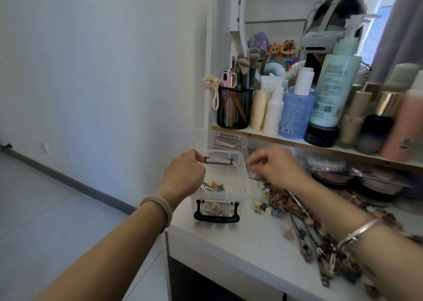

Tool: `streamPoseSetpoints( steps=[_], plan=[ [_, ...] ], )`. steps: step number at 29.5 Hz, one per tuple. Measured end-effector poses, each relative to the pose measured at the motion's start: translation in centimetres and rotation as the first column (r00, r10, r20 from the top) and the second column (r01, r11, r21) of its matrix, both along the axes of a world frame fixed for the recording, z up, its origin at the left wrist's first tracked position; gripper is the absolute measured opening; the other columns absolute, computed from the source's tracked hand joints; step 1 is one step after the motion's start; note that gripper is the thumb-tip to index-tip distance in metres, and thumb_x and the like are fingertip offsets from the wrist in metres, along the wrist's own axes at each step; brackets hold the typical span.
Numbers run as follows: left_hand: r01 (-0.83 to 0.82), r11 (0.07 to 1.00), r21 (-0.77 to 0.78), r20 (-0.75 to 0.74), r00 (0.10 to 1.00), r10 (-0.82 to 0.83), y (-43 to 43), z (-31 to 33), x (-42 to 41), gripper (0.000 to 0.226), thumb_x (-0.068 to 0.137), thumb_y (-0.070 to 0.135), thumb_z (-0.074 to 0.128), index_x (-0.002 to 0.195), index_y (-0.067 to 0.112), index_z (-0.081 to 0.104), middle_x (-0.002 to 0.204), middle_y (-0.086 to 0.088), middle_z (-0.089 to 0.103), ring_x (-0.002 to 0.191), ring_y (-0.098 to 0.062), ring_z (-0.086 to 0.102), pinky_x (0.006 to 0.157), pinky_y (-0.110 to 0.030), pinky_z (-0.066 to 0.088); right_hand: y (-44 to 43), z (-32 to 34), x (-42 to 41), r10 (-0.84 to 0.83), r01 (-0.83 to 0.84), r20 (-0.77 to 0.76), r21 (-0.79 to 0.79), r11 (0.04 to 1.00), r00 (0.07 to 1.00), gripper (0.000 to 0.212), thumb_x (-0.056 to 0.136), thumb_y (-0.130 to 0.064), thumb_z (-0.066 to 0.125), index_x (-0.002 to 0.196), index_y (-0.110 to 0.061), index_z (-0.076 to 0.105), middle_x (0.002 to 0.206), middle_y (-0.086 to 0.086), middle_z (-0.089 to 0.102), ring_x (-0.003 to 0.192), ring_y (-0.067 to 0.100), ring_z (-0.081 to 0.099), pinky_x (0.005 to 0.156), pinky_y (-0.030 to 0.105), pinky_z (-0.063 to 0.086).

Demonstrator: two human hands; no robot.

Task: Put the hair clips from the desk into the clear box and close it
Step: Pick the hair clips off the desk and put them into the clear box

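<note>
The clear box (238, 193) stands at the desk's left edge with black latches front (216, 217) and back (218, 161). Small clips lie inside it (212, 186). My left hand (185, 172) grips the box's far left rim by the back latch, fingers curled over it. My right hand (274, 165) hovers at the box's right rim with curled fingers; what it pinches is blurred. A pile of hair clips (283, 200) lies on the desk right of the box, and long clips (320, 250) stretch toward me under my right forearm.
A shelf (297, 141) above the desk holds bottles (295, 110), a black mesh cup of brushes (234, 108) and jars. Compacts lie under the shelf (338, 177). A round mirror (297, 26) is behind. The desk's left edge drops to the floor (45, 209).
</note>
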State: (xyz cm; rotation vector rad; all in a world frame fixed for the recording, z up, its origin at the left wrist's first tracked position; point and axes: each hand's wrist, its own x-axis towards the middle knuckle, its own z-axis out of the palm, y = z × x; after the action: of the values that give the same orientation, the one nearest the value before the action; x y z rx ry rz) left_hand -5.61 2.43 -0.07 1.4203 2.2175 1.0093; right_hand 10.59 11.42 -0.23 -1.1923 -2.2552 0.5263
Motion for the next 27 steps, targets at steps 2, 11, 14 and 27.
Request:
streamPoseSetpoints(
  steps=[2,11,14,27],
  plan=[
    [0.004,1.0,-0.001,0.0,1.0,-0.004,0.0,0.0,0.1,0.038,0.091,0.006,0.034,0.121,0.015,0.054,0.128,-0.008,0.055,0.109,-0.029,0.055,0.097,-0.04,0.045,-0.9,1.7,-0.6,0.035,-0.08,-0.294,-0.143,0.986,0.955,0.015,0.082,-0.008,0.067,0.095,-0.013,0.071,0.078,-0.007,0.066,0.065,0.006,0.059,0.057,0.013,0.049],
    [0.006,1.0,0.0,-0.009,1.0,-0.006,0.0,0.0,0.1,0.037,0.091,0.006,0.034,0.121,0.014,0.054,0.127,-0.007,0.055,0.108,-0.029,0.055,0.093,-0.037,0.044,0.5,0.9,0.8,-0.037,0.045,0.14,-0.05,0.998,0.99,0.022,0.09,-0.016,0.058,0.11,-0.016,0.067,0.112,0.002,0.068,0.089,0.013,0.062,0.081,0.025,0.046],
    [0.009,1.0,0.001,-0.011,1.0,-0.009,0.0,0.0,0.3,0.037,0.091,0.006,0.034,0.121,0.014,0.054,0.127,-0.008,0.055,0.108,-0.029,0.055,0.093,-0.037,0.044,1.3,-1.7,1.6,-0.027,0.042,0.423,-0.027,0.999,0.906,0.031,0.089,-0.012,0.055,0.118,-0.018,0.064,0.127,0.002,0.061,0.115,0.02,0.055,0.094,0.025,0.04],
    [0.006,1.0,0.005,-0.007,1.0,-0.006,0.1,0.0,0.5,0.037,0.091,0.006,0.033,0.12,0.015,0.054,0.128,-0.007,0.054,0.108,-0.029,0.055,0.094,-0.037,0.044,1.7,-3.0,0.6,0.017,-0.04,0.536,0.032,0.999,0.844,0.026,0.085,-0.007,0.055,0.104,-0.017,0.069,0.112,0.004,0.067,0.103,0.021,0.06,0.091,0.032,0.049]
  ],
)
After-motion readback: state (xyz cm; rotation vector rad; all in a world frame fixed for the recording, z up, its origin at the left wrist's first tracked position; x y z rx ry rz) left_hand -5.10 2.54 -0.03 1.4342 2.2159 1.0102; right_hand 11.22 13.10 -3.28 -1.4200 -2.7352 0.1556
